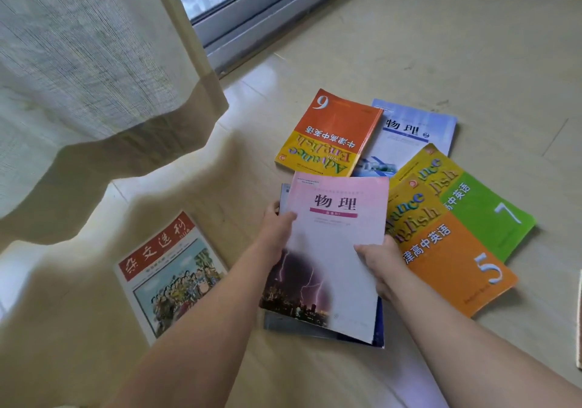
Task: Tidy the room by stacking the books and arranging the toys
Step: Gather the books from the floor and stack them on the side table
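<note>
- Pink cover up front: the physics book [333, 250] with the lightning picture sits in both hands, just above another book or two whose edges [379, 322] peek out beneath it.
- Left hand [277, 231] grips the left edge, thumb pressed on the cover, fingers tucked under and out of sight.
- Right hand [382, 263] clamps the right edge, thumb flat on top, fingers curled underneath.
- Fanned out on the pale floor [472, 45] to the right: an orange book marked 5 [450, 259] lying over a green one marked 7 [491, 209].
- Further back, an orange book marked 6 [330, 133] overlaps a pale blue physics book [412, 137].
- Off to the left, apart from the rest, a magazine [170, 272] with a red title band lies near the cream curtain [94, 61].
</note>
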Demonstrator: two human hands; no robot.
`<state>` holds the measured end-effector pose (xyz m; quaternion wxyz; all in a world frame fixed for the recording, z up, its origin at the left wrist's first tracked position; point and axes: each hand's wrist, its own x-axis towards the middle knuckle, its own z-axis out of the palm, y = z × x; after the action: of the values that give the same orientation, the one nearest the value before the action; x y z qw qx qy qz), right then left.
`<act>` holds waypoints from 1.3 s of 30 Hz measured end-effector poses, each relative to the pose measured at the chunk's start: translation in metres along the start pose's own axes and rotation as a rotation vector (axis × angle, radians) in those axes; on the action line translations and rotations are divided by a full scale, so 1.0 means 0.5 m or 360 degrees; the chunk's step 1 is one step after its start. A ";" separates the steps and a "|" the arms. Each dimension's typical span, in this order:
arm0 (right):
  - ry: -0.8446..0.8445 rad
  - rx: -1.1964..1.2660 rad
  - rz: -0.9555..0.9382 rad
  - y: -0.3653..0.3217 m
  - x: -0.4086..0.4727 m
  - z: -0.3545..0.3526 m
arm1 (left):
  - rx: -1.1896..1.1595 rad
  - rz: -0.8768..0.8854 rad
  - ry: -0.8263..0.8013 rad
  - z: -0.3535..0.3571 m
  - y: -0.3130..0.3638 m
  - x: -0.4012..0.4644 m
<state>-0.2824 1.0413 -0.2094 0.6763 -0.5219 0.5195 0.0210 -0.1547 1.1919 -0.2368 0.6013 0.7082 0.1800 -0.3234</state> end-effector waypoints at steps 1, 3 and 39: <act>0.0002 0.0022 -0.0004 0.000 -0.004 0.004 | 0.0014 0.0030 0.0074 0.004 -0.004 0.000; -0.0021 0.0087 -0.0078 -0.011 -0.019 0.004 | -0.0091 0.0043 0.0130 0.008 0.013 -0.024; -0.0558 0.0210 -0.0044 -0.626 -0.696 -0.158 | 0.0094 0.0185 0.0093 -0.090 0.556 -0.855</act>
<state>-0.3176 1.0204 0.2634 0.7894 -0.4717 0.3869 0.0681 -0.2755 1.2337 0.2590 0.5923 0.7440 0.1465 -0.2724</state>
